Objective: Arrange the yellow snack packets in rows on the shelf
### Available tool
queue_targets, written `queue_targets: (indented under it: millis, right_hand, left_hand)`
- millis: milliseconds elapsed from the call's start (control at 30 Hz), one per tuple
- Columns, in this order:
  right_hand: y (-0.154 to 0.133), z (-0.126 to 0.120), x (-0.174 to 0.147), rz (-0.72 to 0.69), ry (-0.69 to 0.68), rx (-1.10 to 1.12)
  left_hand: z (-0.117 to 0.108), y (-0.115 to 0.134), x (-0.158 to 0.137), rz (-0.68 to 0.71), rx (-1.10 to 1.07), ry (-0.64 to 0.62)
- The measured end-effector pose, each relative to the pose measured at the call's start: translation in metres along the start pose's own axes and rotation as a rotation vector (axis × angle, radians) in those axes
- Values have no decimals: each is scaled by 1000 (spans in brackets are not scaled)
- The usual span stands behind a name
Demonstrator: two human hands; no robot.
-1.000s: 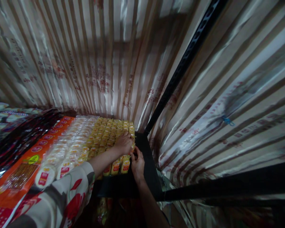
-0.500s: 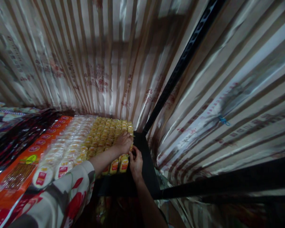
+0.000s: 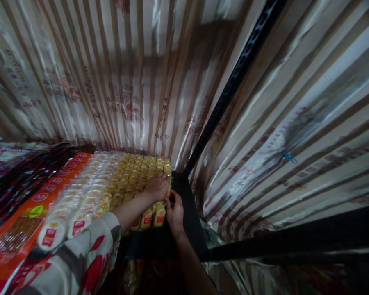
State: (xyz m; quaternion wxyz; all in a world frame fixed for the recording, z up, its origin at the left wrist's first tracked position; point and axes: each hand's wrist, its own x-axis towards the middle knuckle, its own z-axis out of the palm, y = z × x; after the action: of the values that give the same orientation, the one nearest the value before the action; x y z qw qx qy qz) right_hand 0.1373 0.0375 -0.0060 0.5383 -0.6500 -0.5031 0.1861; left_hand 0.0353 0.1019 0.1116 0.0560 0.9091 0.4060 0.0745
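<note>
Small yellow snack packets point(image 3: 159, 216) stand in tight rows on a black shelf point(image 3: 187, 217). My left hand point(image 3: 159, 187) reaches across them from the left, its fingers curled over packets near the right-hand end of the rows. Just below and to the right, my right hand point(image 3: 175, 209) has thumb and fingertips pinched at the side of the outermost row. Both sets of fingertips meet around a yellow packet there, which they partly hide. Orange-red labels show on the front packets below the hands.
Left of the yellow rows lie clear-wrapped round white packets point(image 3: 51, 234), a long orange packet point(image 3: 33, 211) and dark shiny packets point(image 3: 21, 180). Striped plastic sheeting point(image 3: 135, 78) hangs behind. A slanting black post point(image 3: 230, 90) and a black bar point(image 3: 279, 233) frame the shelf's right side.
The view has shifted very slightly. Both hands stay at the right end of the yellow rows, with the left fingers a little more curled in.
</note>
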Motion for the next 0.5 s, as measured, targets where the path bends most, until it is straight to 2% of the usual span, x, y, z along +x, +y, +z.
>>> queue_targets:
  millis: [133,300,500]
  right_hand:
    - [4,-2,7,34,14,-26]
    - [8,-3,16,-53,-91,-88]
    - [10,-2,15,-96,-106,-140]
  left_hand:
    - [2,1,-2,-10,-19,10]
    - [5,0,-4,-31,-59,40]
    - [8,-2,-3,-19,-71,45]
